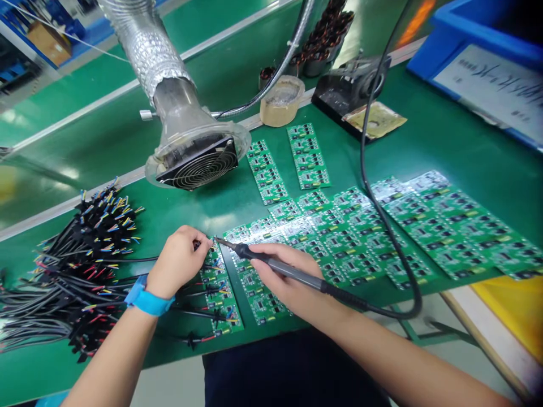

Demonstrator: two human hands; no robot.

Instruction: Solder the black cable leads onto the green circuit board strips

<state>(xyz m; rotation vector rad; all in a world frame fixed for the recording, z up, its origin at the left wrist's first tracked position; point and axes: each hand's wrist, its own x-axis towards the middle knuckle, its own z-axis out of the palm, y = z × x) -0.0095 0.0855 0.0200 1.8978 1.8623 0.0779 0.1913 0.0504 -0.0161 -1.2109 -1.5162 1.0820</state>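
Observation:
My right hand (pixel 292 277) grips a soldering iron (pixel 284 269) like a pen. Its tip points left and meets the top end of a green circuit board strip (pixel 220 282). Just left of the tip, my left hand (pixel 180 260) is closed in a pinch at the end of a black cable (pixel 139 260); the fingers partly hide the wire ends. Other black cables (pixel 199 314) with coloured wire ends lie against the same strip. A blue band (pixel 148 298) circles my left wrist. Rows of circuit boards (pixel 339 237) spread to the right.
A large heap of black cables (pixel 93 249) lies at left. Over the bench hangs a fume extractor (pixel 199 152) with a fan grille. Behind are a round tan container (pixel 282 102), a soldering iron stand (pixel 348 90) and a blue bin (pixel 487 62). The iron's cord (pixel 382 209) loops across the boards.

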